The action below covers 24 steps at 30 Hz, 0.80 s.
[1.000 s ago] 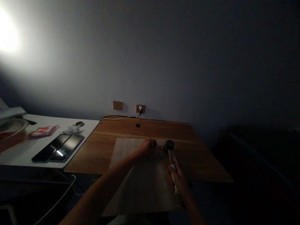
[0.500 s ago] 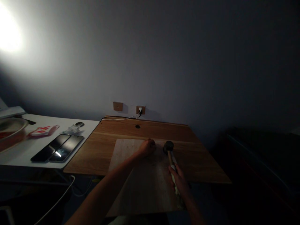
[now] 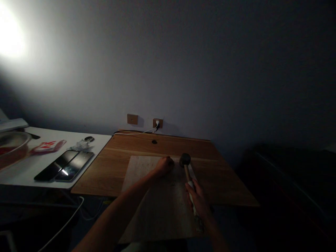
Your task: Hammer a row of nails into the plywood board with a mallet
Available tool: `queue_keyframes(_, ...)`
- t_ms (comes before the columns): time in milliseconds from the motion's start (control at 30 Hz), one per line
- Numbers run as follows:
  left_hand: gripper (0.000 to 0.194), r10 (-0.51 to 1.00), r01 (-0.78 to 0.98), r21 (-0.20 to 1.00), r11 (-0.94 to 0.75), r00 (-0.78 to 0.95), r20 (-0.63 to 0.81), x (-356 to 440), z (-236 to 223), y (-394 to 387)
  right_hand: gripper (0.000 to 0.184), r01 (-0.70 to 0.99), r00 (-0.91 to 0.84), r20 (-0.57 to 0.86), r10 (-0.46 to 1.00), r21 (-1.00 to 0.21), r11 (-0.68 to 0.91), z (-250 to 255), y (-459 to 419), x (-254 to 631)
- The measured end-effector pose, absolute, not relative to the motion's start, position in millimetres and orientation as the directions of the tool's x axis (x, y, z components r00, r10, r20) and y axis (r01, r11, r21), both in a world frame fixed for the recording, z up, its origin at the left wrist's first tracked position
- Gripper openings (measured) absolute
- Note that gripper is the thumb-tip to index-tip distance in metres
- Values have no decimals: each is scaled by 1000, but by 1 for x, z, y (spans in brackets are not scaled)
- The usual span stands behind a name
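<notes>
In my right hand [image 3: 198, 197] is a mallet [image 3: 185, 160] with a dark round head and a light handle; my fingers wrap the grip. Its head is over the far right part of a pale wooden board [image 3: 154, 217], just right of my left hand. My left hand [image 3: 165, 165] is closed near the board's far edge, fingertips together; what it pinches, if anything, is too dark and small to make out. A few tiny specks [image 3: 147, 164] show on the board left of that hand.
Beneath the board is a wooden desk [image 3: 102, 175]. On its left a white table [image 3: 105, 138] bears two dark phone-like slabs [image 3: 70, 168], a red-and-white packet [image 3: 48, 146], a crumpled clear bag [image 3: 81, 144] and a clear bowl [image 3: 13, 145]. A white plug [image 3: 157, 123] sits in the wall socket behind.
The mallet's head has shifted slightly left, closer to my left hand, and my right hand has moved a little left and up with it. My left hand stays in place.
</notes>
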<state>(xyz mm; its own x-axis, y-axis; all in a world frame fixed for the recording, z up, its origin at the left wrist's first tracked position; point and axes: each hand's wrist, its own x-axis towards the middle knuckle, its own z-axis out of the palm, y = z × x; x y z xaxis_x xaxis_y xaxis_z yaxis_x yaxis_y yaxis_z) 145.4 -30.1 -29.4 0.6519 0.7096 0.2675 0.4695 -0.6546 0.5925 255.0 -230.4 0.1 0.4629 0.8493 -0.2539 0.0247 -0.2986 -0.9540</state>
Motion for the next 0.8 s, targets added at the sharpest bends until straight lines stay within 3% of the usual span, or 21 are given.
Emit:
queue_keyframes(467,19,753,557,579,-595,639,159,147,-29,-29,52,92,435,-225,872,-952,-292,-3,-214,241)
queue_keyframes(800,31,749,520,639,-567,648,138,160,-26,-27,48,-9,492,-227,841,-967,-256,5,-219,264)
